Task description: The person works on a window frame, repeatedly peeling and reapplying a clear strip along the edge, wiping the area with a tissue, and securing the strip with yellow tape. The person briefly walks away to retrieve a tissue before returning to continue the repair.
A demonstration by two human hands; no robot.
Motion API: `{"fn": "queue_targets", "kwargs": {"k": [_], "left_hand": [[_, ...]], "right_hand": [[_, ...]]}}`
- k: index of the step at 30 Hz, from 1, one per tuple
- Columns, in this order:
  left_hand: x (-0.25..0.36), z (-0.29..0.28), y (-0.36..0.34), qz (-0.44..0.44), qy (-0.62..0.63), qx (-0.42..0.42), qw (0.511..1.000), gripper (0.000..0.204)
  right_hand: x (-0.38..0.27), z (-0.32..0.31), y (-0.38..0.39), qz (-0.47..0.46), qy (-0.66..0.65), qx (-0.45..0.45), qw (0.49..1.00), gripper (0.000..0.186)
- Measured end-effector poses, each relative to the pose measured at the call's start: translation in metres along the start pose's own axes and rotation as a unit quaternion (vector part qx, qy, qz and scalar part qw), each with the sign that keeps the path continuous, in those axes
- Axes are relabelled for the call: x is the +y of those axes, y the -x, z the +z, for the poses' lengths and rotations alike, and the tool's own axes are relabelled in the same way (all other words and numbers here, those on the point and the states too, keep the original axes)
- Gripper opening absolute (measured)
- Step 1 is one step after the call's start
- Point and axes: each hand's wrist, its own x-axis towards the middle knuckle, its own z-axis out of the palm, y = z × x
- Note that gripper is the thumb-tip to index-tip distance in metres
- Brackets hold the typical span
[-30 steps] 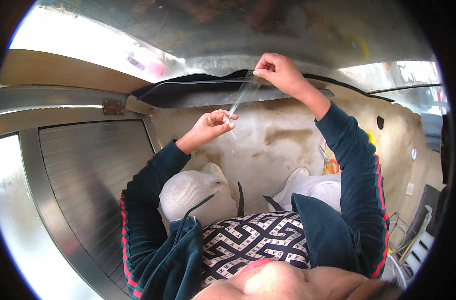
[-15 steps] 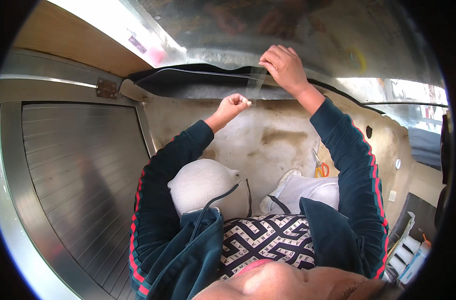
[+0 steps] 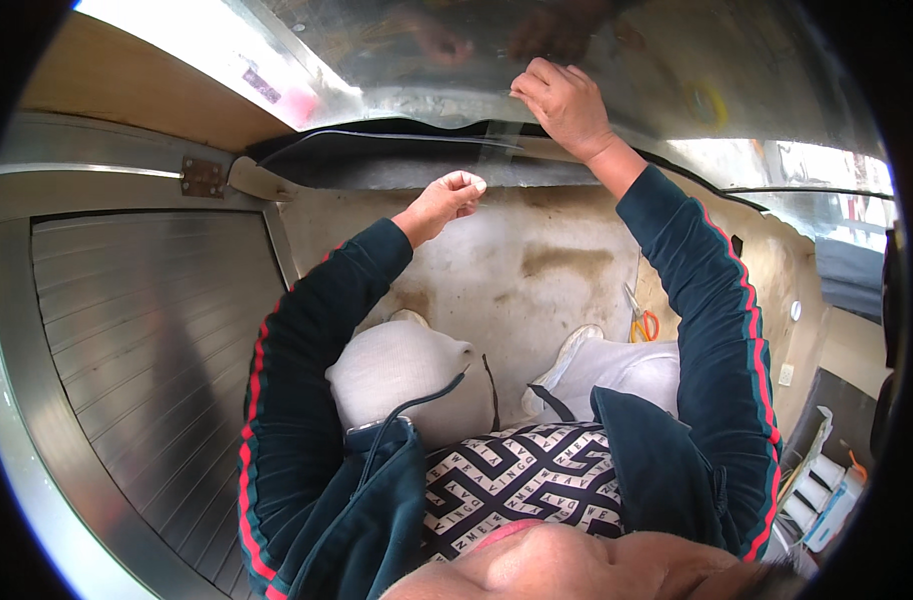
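Note:
My right hand (image 3: 567, 108) is raised in front of the glossy metal-like panel (image 3: 677, 70), pinching the upper end of a thin clear strip (image 3: 499, 150). Lower and to the left, my left hand (image 3: 444, 203) pinches the strip's lower part, thumb and forefinger together. The strip is see-through and faint against the dark curved sheet (image 3: 367, 160) along the panel's lower edge. My hands are reflected in the panel.
Orange-handled scissors (image 3: 645, 325) stand against the stained pale wall (image 3: 567, 260), right of my knees. A ribbed metal door (image 3: 157, 330) is on the left, with a wooden board (image 3: 127, 75) above. A container with white items (image 3: 817, 500) sits at lower right.
Both hands have moved upward against the panel since a second ago, the right one higher. The strip between them looks flatter and fainter against the dark sheet.

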Motion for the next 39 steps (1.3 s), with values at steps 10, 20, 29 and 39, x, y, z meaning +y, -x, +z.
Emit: {"fn": "queue_targets", "kwargs": {"k": [10, 20, 29, 39], "left_hand": [[0.001, 0.036, -0.021, -0.119, -0.166, 0.090, 0.975, 0.017], [-0.048, 0.046, -0.046, -0.014, 0.088, 0.179, 0.980, 0.009], [-0.042, 0.046, -0.057, -0.017, 0.077, 0.236, 0.969, 0.016], [-0.025, 0.045, -0.070, -0.006, -0.070, 0.288, 0.955, 0.024]], "right_hand": [[0.013, -0.001, 0.020, -0.042, 0.016, 0.013, 0.999, 0.011], [0.021, 0.032, 0.043, -0.001, 0.036, 0.031, 0.999, 0.016], [0.011, 0.047, 0.037, -0.013, 0.074, 0.039, 0.996, 0.016], [0.005, 0.054, 0.031, 0.022, 0.080, 0.043, 0.996, 0.018]]}}
